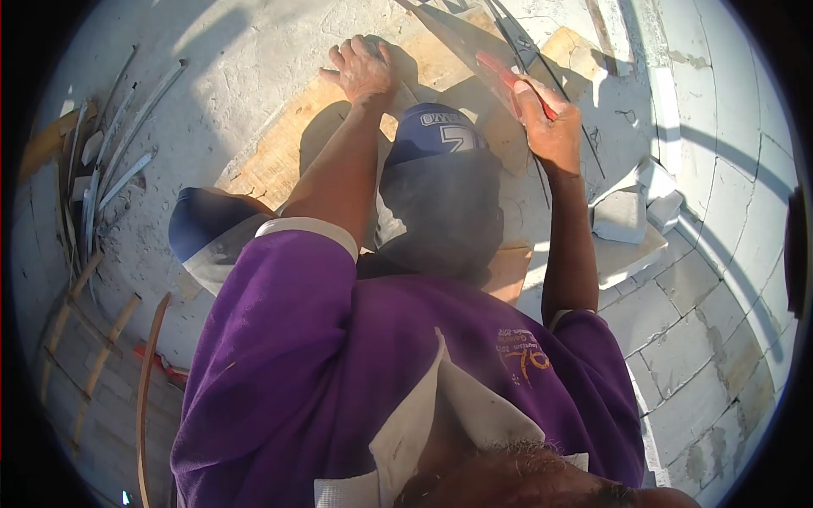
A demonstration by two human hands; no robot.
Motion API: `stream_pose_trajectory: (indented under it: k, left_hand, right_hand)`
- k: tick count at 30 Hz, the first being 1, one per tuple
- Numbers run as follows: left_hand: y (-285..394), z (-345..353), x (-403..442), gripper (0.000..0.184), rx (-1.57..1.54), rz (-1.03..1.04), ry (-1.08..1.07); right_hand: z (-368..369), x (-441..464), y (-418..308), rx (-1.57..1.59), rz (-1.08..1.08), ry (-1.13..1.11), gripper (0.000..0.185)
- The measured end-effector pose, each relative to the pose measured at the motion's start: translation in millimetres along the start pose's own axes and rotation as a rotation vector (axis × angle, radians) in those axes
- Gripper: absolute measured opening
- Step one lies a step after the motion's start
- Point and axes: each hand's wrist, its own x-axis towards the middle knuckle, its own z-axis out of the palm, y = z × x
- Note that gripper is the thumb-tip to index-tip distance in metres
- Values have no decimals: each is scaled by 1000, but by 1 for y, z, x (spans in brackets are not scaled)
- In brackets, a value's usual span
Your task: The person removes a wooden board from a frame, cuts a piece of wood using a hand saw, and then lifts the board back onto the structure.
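My right hand (pixel 546 123) is wrapped around the red handle (pixel 500 69) of a handsaw. The saw's wide blade (pixel 457 34) stretches up and left from the handle, past the top edge of the view. My left hand (pixel 364 69) lies on a pale wooden board (pixel 288 140) with its fingers spread, to the left of the blade. My knee in dark blue shorts (pixel 440 135) is between my arms, over the board. Where the saw teeth meet the wood cannot be made out.
Thin strips and sticks (pixel 106 161) lie in a pile on the concrete floor (pixel 212 93) at left. Broken white blocks (pixel 622 212) sit to the right, beside a block wall (pixel 720 212). Thin dark rods (pixel 550 72) lie near my right hand.
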Motion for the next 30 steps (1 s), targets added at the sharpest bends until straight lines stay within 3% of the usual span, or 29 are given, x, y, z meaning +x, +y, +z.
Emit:
stream_pose_trajectory:
  k: [2,4,7,11,13,16,18,19,20,23,24,27,28,30]
  left_hand:
    - [-3,1,7,57,9,22,43]
    - [-4,9,-2,56,0,38,85]
    - [-6,11,-2,57,58,42,92]
    - [-7,12,0,51,58,64,91]
    - [-6,12,-10,51,42,56,88]
    - [-3,4,-7,54,21,43,39]
    - [-4,11,0,57,-3,12,46]
    - [-6,10,3,57,7,0,44]
    - [-5,7,-5,56,32,10,34]
    - [1,4,11,55,36,23,47]
    - [-2,6,11,55,26,44,55]
    - [-7,19,5,55,54,-6,100]
    - [-4,12,-14,55,15,6,30]
    - [-8,18,3,54,50,16,99]
  right_hand:
    - [4,-1,7,-13,-179,-3,27]
    - [-16,-54,-2,-126,-220,1,30]
    - [-81,-107,-13,46,36,44,32]
    - [-32,-41,4,-56,10,2,32]
    - [11,-2,14,-54,-179,23,31]
    - [-2,-24,0,-105,-172,-38,32]
    - [-50,-62,-9,-153,-82,27,33]
    - [-70,-80,-9,59,-49,31,34]
    - [-82,-96,-4,58,28,47,32]
    - [-44,-71,-2,-92,-67,-11,31]
    - [-7,-41,10,-95,-147,30,30]
    - [2,-11,-6,16,-138,24,29]
    - [-24,-42,-8,-121,-130,-36,28]
    - [-73,-84,-12,-99,-91,9,29]
